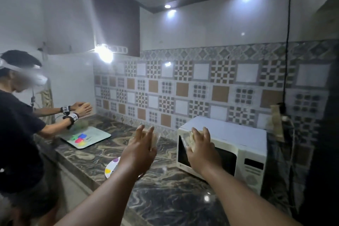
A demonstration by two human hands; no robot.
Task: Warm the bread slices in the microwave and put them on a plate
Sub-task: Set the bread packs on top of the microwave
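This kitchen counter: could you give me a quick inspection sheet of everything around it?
Surface: dark marbled stone counter.
Job's things: white microwave oven, door closed; pale bread slices in clear wrap; round white plate with coloured spots.
Clutter: white rectangular board with coloured blobs; brown paper bag.
Grips: left hand holds a wrapped slice; right hand holds the bread slices.
Cables: black cord down the wall.
Surroundings: patterned wall tiles; another person at left.
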